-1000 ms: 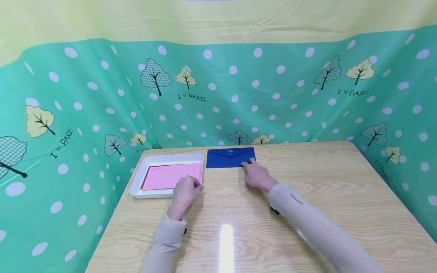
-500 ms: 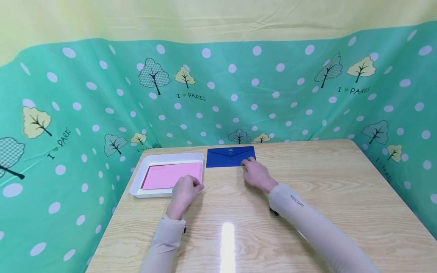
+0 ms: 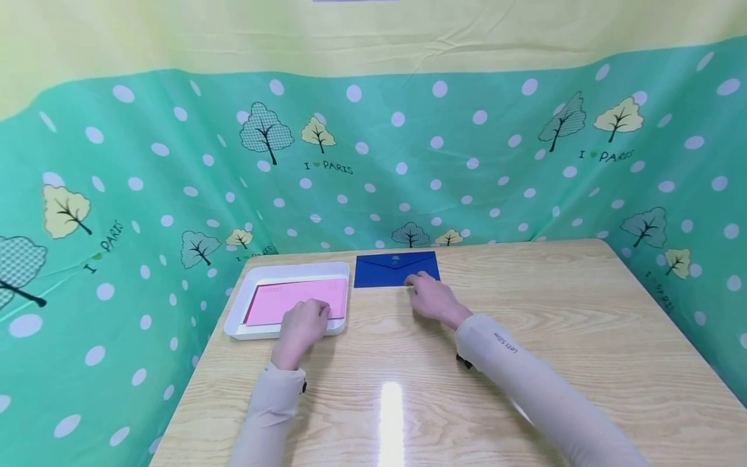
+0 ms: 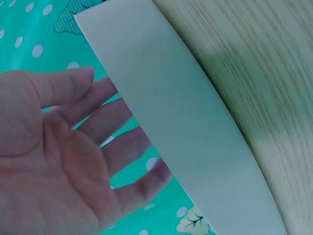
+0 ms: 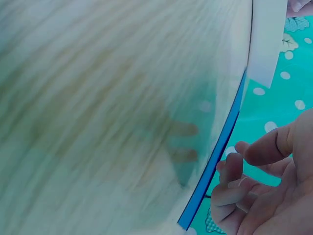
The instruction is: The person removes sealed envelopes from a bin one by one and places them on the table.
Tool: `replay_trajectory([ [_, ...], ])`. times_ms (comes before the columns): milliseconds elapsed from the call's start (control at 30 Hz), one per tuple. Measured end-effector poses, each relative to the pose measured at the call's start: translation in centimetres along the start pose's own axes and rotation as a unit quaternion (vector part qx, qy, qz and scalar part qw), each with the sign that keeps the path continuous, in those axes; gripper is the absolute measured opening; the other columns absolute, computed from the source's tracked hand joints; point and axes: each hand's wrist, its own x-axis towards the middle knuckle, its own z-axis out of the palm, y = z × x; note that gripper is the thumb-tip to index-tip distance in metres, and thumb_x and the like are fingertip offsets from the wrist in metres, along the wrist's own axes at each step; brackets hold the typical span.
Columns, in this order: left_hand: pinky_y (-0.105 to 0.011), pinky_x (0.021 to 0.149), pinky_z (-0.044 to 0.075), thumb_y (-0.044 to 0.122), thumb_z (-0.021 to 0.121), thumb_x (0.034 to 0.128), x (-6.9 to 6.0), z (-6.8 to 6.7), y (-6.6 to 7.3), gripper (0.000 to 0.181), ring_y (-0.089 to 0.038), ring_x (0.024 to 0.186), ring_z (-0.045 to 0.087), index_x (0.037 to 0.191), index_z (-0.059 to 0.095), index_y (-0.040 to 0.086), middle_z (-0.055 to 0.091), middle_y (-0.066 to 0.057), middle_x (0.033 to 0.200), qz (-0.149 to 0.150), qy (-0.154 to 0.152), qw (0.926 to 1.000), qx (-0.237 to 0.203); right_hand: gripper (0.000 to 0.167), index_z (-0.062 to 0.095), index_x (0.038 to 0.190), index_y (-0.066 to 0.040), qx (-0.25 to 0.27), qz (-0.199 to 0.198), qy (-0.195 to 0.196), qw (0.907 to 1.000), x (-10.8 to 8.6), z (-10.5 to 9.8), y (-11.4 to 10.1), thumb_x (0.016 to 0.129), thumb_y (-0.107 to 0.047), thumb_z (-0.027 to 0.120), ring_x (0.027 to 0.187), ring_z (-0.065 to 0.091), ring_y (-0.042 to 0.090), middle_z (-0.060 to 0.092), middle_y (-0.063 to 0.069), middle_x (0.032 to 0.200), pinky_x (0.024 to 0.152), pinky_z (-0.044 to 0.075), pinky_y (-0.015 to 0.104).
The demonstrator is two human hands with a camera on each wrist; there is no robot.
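A white tray (image 3: 262,333) at the table's back left holds a pink envelope (image 3: 271,303), with dark red along its left edge. My left hand (image 3: 300,331) reaches over the tray's front wall, fingertips at the pink envelope's lower right part. In the left wrist view that hand (image 4: 88,147) has spread, slightly bent fingers, their tips hidden behind the tray wall (image 4: 171,107). A blue envelope (image 3: 388,277) lies flat right of the tray. At its front edge is my right hand (image 3: 434,298); in the right wrist view its loosely bent fingers (image 5: 230,169) are beside the blue edge (image 5: 210,171).
The wooden table (image 3: 525,305) extends to the right and front, with a bright light reflection (image 3: 391,415) near the middle front. A green curtain (image 3: 496,130) with white dots and trees stands behind the table and along both sides.
My left hand has shifted left, from beside the tray's front right corner to over the pink envelope. My right hand has slid slightly left along the blue envelope's front edge.
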Motion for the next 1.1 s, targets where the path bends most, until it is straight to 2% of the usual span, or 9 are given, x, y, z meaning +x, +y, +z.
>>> replay_trajectory([
  [100, -0.040, 0.070, 0.048, 0.016, 0.056, 0.1078, 0.0, 0.0, -0.4, 0.029, -0.021, 0.070, 0.057, 0.126, 0.074, 0.002, 0.073, -0.013, 0.095, -0.003, -0.027, 0.9996, 0.005, 0.033, 0.066, 0.136, -0.004, 0.006, -0.004, -0.005, 1.0000, 0.0, 0.0, -0.6, 0.106, -0.008, 0.053, 0.126, 0.059, 0.037, 0.062, 0.016, 0.132, 0.103, 0.050, 0.055],
  [233, -0.042, 0.075, 0.050, 0.012, 0.058, 0.1067, -0.2, 0.0, -0.6, 0.031, -0.021, 0.073, 0.058, 0.131, 0.071, 0.000, 0.073, -0.017, 0.118, -0.010, -0.043, 0.9990, 0.002, 0.031, 0.067, 0.134, -0.006, 0.003, -0.007, -0.008, 0.9999, 0.0, 0.0, -1.1, 0.107, -0.010, 0.054, 0.127, 0.059, 0.037, 0.063, 0.015, 0.133, 0.104, 0.049, 0.056],
  [467, -0.041, 0.074, 0.051, 0.014, 0.057, 0.1072, -0.1, -0.1, -0.8, 0.031, -0.021, 0.072, 0.058, 0.132, 0.070, -0.001, 0.073, -0.013, 0.106, -0.020, -0.051, 0.9985, -0.003, 0.031, 0.067, 0.135, -0.006, 0.007, -0.003, -0.008, 0.9999, 0.1, 0.0, -1.4, 0.107, -0.010, 0.054, 0.127, 0.059, 0.036, 0.064, 0.014, 0.132, 0.105, 0.048, 0.055],
  [800, -0.044, 0.080, 0.052, 0.014, 0.055, 0.1079, 0.0, -0.7, -1.5, 0.033, -0.023, 0.077, 0.060, 0.133, 0.069, -0.003, 0.072, -0.013, 0.102, -0.026, -0.056, 0.9981, 0.001, 0.033, 0.067, 0.136, -0.005, 0.011, -0.005, -0.014, 0.9998, 0.2, 0.1, -1.7, 0.107, -0.011, 0.053, 0.127, 0.060, 0.035, 0.064, 0.014, 0.132, 0.104, 0.049, 0.054],
  [867, -0.046, 0.083, 0.053, 0.013, 0.054, 0.1081, 0.0, -0.8, -1.6, 0.033, -0.024, 0.079, 0.062, 0.133, 0.068, -0.003, 0.073, -0.016, 0.107, -0.024, -0.053, 0.9983, -0.001, 0.033, 0.066, 0.137, -0.005, 0.015, -0.004, -0.016, 0.9998, 0.3, 0.1, -1.9, 0.107, -0.010, 0.053, 0.128, 0.059, 0.035, 0.064, 0.015, 0.133, 0.105, 0.048, 0.054],
  [1000, -0.051, 0.089, 0.052, 0.013, 0.051, 0.1089, 0.0, -1.3, -1.7, 0.036, -0.028, 0.089, 0.063, 0.139, 0.064, -0.003, 0.069, -0.023, 0.130, -0.021, -0.040, 0.9990, 0.001, 0.035, 0.064, 0.140, -0.003, 0.042, -0.004, -0.025, 0.9988, 0.4, 0.2, -2.4, 0.107, -0.010, 0.052, 0.130, 0.058, 0.036, 0.064, 0.017, 0.137, 0.109, 0.046, 0.054],
  [1100, -0.053, 0.091, 0.052, 0.013, 0.049, 0.1095, -0.1, -1.8, -2.0, 0.039, -0.030, 0.093, 0.063, 0.142, 0.061, -0.004, 0.065, -0.025, 0.137, -0.029, -0.035, 0.9990, -0.001, 0.038, 0.060, 0.143, -0.002, 0.070, -0.006, -0.030, 0.9970, 0.5, 0.4, -2.9, 0.108, -0.011, 0.051, 0.131, 0.058, 0.035, 0.063, 0.017, 0.139, 0.109, 0.045, 0.054],
])
